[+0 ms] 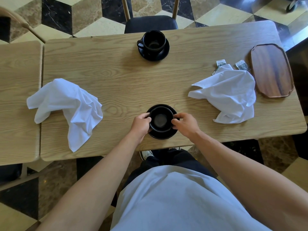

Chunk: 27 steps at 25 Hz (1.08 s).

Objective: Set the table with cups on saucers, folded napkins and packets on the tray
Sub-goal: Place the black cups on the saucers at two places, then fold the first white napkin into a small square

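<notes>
Both hands grip the near black cup (161, 120), which sits on its black saucer (162, 135) at the near edge of the wooden table (116, 77). The left hand (140, 125) curls round the cup's left side and the right hand (185, 125) round its right, fingertips on the rim. This cup's handle is hidden; the hands cover much of the saucer.

Beyond this cup, at the table's far edge, a second black cup (154, 41) stands on a saucer (155, 55), handle to the left. Left of the near cup lies a crumpled white napkin (70, 107); right of it lies another (230, 95), unfolded, partly covering paper packets (221, 62) whose print is too small to read. Farther right, the wooden tray (271, 70) holds nothing.
</notes>
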Tool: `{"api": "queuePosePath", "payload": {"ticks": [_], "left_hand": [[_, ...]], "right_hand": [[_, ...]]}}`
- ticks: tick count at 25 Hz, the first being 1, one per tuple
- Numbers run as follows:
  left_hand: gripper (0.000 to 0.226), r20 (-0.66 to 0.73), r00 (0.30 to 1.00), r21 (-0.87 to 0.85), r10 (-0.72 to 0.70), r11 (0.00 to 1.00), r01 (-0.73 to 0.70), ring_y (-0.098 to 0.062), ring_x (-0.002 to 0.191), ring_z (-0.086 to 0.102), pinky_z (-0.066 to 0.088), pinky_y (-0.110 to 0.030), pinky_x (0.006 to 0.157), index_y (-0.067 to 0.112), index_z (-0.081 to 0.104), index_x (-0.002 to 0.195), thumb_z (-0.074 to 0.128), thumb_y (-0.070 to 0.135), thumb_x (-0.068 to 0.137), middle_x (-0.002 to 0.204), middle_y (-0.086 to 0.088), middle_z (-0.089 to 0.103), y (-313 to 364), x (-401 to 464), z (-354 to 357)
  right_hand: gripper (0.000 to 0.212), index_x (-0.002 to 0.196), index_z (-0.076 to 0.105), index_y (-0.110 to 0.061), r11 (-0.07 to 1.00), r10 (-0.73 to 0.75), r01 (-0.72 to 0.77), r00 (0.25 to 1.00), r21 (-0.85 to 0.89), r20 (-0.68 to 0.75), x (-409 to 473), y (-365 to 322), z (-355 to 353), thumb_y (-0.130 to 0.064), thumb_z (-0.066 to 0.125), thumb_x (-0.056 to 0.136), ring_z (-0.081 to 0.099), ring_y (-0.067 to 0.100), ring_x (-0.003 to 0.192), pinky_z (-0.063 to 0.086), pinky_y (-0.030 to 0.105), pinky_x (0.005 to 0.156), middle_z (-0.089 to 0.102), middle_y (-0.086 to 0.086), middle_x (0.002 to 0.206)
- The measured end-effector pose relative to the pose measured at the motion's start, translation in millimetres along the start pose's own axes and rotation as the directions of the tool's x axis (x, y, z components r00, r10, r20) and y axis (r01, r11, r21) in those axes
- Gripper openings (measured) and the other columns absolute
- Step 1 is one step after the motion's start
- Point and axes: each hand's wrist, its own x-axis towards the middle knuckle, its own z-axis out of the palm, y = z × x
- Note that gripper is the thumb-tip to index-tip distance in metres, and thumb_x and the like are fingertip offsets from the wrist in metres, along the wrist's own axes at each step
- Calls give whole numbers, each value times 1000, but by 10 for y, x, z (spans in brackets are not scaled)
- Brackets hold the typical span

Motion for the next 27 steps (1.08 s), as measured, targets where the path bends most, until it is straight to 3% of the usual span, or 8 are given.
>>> {"api": "queuePosePath", "payload": {"ticks": [3,6,8,10,14,19,27], "left_hand": [[34,-56,996,93,63,994,-58,-25,114,67,56,-46,99,14,63,131,52,9,99,124,-10,69,-28,13,-61],[21,-212,963,148,165,980,-135,-15,83,76,64,-35,78,19,71,99,52,10,96,100,-6,75,-41,-10,-165],[25,-287,943,141,167,981,-131,-16,75,76,65,-34,71,17,69,92,48,6,96,94,-8,75,-55,-1,-258],[25,-293,946,126,136,987,-102,-20,82,76,65,-37,75,16,69,94,47,6,98,97,-8,74,-87,8,-340],[19,-254,957,156,144,982,-107,-19,93,73,63,-40,84,23,69,97,53,11,98,102,-4,74,-150,-46,-449],[21,-279,936,213,215,964,-158,-18,95,72,61,-42,88,24,68,98,52,11,98,102,-2,73,14,-124,-597],[17,-436,874,134,213,976,-171,-16,98,71,59,-44,92,23,67,105,53,14,98,111,-2,71,58,-429,-998]], "right_hand": [[30,119,72,-15,1000,-13,13,1000,-9,-23,-24,-9,-23,-18,62,91,76,14,80,62,27,76,76,-3,88],[28,105,73,-5,997,-57,53,995,-55,-80,-19,13,-63,-16,52,90,72,27,93,58,46,88,76,10,100],[34,115,70,-1,994,-56,46,993,-95,-105,-20,51,-85,-14,46,94,67,30,110,53,40,96,73,15,119],[39,133,62,-4,996,-29,17,991,-92,-131,-24,91,-117,-13,42,100,58,24,127,43,31,103,65,10,136],[44,140,57,-7,995,-50,38,989,-87,-136,37,82,-176,-10,36,102,54,21,133,41,33,110,61,9,141],[45,143,57,-9,968,-138,117,987,-224,-78,241,-201,-237,-12,38,102,54,23,133,38,24,100,61,8,143],[44,145,53,-15,893,-266,298,954,-338,140,331,-838,191,-23,50,102,57,23,130,45,27,95,58,4,146]]}}
